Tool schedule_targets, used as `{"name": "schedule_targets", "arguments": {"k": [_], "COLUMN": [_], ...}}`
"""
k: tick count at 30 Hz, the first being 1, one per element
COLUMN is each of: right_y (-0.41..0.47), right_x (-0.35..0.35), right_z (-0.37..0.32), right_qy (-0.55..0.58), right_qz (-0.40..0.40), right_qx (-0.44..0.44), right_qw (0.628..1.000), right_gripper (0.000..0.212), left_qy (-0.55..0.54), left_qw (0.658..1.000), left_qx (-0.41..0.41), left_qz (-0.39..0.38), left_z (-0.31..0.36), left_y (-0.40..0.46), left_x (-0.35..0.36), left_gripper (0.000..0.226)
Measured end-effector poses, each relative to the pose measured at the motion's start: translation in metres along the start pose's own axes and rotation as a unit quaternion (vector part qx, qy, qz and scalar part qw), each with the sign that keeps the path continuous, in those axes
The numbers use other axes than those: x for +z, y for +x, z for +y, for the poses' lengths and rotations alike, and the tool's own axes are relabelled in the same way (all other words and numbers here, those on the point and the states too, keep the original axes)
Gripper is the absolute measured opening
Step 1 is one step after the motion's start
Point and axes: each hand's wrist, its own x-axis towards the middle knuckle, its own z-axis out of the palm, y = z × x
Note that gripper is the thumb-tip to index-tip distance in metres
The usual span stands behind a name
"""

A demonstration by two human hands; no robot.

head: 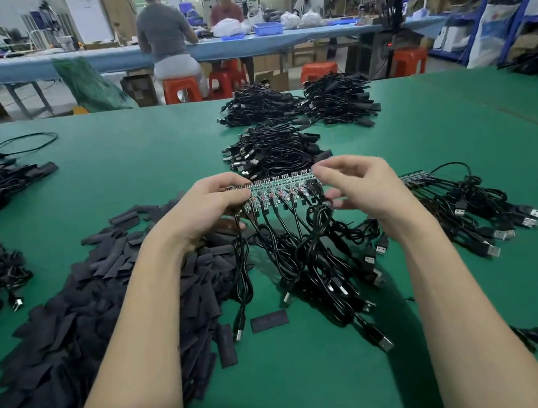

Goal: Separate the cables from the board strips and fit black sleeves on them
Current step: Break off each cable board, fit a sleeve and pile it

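Separation is the step in hand: left hand [205,205] and right hand [358,184] each grip an end of the board strip [280,186], raised above the green surface [150,158], its cables [302,254] dangling. Next, likely snapping off the right-end piece; sleeves [101,296] heaped near left

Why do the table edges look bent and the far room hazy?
Head view: a wide-angle lens bows the green table and stretches the forearms; the board strip held by the left hand and right hand is fairly sharp, the background soft, lighting even overhead.
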Motion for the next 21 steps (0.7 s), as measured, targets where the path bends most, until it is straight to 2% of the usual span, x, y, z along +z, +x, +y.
{"name": "schedule_targets", "arguments": {"k": [2,4,5,7,10,14,19,21], "right_y": [-0.001,-0.002,-0.002,-0.003,-0.005,-0.008,-0.006,-0.006], "right_x": [0.003,0.005,0.007,0.008,0.004,0.002,0.006,0.003], "right_z": [0.006,0.009,0.009,0.011,0.013,0.015,0.015,0.015], "right_qy": [0.056,0.110,0.134,0.169,0.202,0.205,0.185,0.198], "right_qz": [-0.010,-0.022,-0.035,-0.059,-0.092,-0.149,-0.145,-0.148], "right_qx": [0.052,0.071,0.073,0.079,0.096,0.101,0.139,0.157], "right_qw": [0.997,0.991,0.988,0.981,0.970,0.962,0.962,0.956], "right_gripper": [0.008,0.010,0.012,0.021,0.033,0.034,0.052,0.048], "left_qy": [0.072,0.194,0.242,0.276,0.268,0.230,0.173,0.132], "left_qw": [0.997,0.979,0.965,0.949,0.946,0.961,0.974,0.980], "left_qx": [0.014,0.066,0.099,0.153,0.183,0.148,0.116,0.110], "left_qz": [0.012,0.023,0.026,0.018,0.006,-0.036,-0.083,-0.098], "left_z": [0.003,0.011,0.015,0.026,0.032,0.028,0.020,0.017], "left_y": [-0.001,0.000,0.001,0.000,0.002,0.005,0.009,0.010], "left_x": [-0.001,0.002,0.007,0.023,0.041,0.037,0.037,0.039], "left_gripper": [0.012,0.009,0.014,0.018,0.014,0.012,0.007,0.007]}}
